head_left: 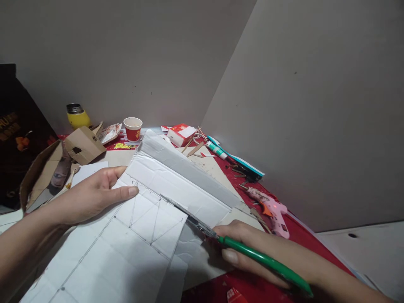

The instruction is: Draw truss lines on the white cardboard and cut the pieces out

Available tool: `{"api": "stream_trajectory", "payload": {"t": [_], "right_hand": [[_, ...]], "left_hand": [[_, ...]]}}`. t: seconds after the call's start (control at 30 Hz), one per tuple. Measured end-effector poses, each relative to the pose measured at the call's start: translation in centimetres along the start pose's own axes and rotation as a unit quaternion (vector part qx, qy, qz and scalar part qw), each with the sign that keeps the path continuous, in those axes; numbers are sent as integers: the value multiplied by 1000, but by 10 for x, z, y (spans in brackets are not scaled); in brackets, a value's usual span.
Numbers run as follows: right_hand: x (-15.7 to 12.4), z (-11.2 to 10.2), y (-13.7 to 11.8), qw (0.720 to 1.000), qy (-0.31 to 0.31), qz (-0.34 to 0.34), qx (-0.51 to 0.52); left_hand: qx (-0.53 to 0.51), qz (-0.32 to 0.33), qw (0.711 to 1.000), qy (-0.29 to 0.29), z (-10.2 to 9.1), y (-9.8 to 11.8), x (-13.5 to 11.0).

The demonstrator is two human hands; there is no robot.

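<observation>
A large white cardboard sheet (pixel 126 244) with pencilled lines lies in front of me, its far flap (pixel 176 168) folded up. My left hand (pixel 91 195) pinches the sheet's left edge, thumb on top and fingers beneath. My right hand (pixel 243 248) is closed round green-handled scissors (pixel 221 237). Their metal blades lie along a cut running up and left into the sheet.
A red tablecloth (pixel 303 235) covers the table in a wall corner. A pink glue gun (pixel 271 210), a glue tube (pixel 216 149), a red box (pixel 181 134), a paper cup (pixel 133 128), a yellow flask (pixel 76 115) and a brown carton (pixel 47 168) lie around.
</observation>
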State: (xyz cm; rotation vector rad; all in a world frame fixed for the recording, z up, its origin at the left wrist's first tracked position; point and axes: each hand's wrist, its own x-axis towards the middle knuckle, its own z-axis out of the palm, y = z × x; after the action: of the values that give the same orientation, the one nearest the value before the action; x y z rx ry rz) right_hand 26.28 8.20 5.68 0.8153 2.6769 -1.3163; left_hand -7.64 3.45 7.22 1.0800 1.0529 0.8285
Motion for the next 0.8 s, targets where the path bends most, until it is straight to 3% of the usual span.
{"api": "stream_trajectory", "payload": {"t": [0.2, 0.5, 0.8], "right_hand": [[-5, -5, -9, 999, -2, 11, -53], [4, -1, 14, 1000, -25, -13, -2], [1, 1, 8, 1000, -6, 12, -7]], "left_hand": [[-1, 14, 1000, 8, 0, -5, 3], [-10, 9, 1000, -1, -4, -10, 5], [-2, 8, 1000, 3, -5, -12, 3]]}}
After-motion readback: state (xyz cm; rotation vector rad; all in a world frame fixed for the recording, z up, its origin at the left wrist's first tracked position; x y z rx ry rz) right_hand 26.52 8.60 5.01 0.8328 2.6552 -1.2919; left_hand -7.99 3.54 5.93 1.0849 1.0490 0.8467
